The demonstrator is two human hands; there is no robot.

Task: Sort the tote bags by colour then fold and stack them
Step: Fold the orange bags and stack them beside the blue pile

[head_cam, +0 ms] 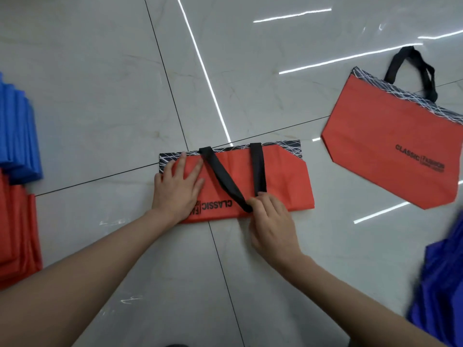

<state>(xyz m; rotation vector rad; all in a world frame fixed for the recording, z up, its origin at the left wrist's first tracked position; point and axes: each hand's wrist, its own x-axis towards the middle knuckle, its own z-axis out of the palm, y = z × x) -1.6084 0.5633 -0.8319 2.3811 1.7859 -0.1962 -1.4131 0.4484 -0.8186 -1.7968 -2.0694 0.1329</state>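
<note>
Red tote bag (283, 181), seemingly light and floppy, I'm pinning under my flat left hand (179, 187), right hand (271, 222) pinching its black handle (224, 180).

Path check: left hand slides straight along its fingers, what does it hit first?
The left hand would likely cross the patterned top band of the red tote bag first, then bare floor tile beyond.

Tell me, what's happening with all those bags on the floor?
A person is folding a red tote bag on the floor. The left hand presses flat on it while the right hand pinches its black handle, laid across the bag. A second red bag lies unfolded to the right. A blue stack and a red stack of folded bags sit at the far left.
</note>
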